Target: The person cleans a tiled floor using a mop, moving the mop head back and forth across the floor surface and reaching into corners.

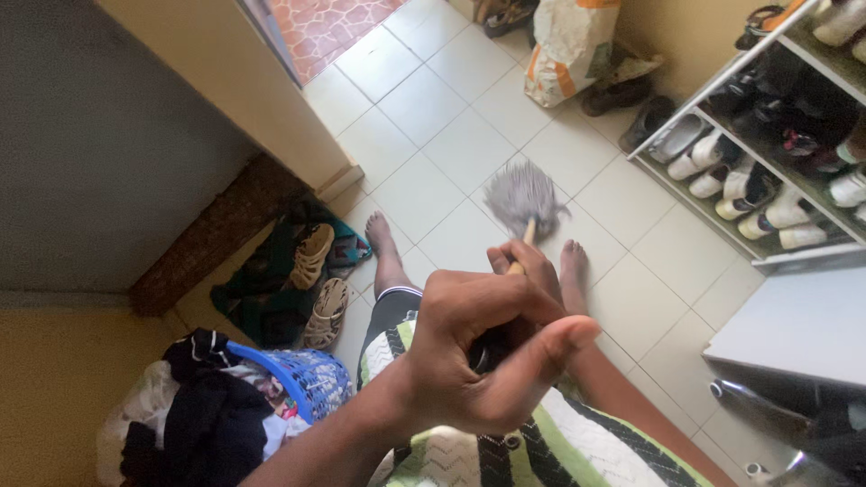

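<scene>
Left hand: gripping the mop handle, fingers curled tight, frame centre.
Right hand: mostly hidden; grip unclear.
Mop head: resting on tiled floor.

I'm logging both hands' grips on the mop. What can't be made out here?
Head view:
- Mop handle: mostly hidden behind the hands.
- Left hand: its palm side faces away.
- Right hand: mostly covered by the left hand.
- Shoe rack: cut by the right edge.

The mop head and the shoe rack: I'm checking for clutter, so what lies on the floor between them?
In the head view, only bare white floor tiles lie between the grey mop head and the shoe rack.
</scene>
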